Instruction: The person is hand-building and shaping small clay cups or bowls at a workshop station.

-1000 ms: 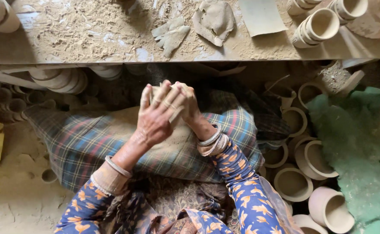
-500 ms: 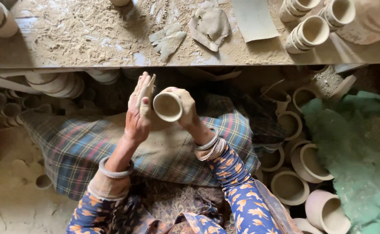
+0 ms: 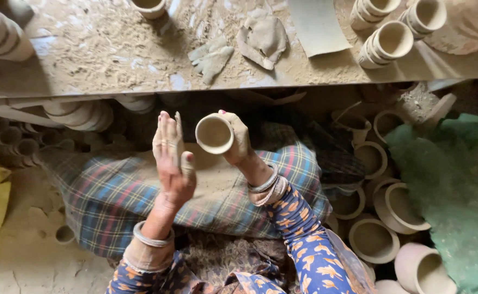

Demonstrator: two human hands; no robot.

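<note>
Below the dusty workbench (image 3: pixel 86 60), right hand (image 3: pixel 239 142) clamps an empty clay cup (image 3: pixel 214 133); left hand (image 3: pixel 172 160) flat, fingers apart.

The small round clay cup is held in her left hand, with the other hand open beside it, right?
Not quite: the head view shows the small round clay cup held in the right hand. The left hand is the open one beside it, not touching it.

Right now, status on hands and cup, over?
Right hand grips small unfired clay cup, mouth toward camera. Left hand open, flat, beside it, apart. Nothing between them.
</note>
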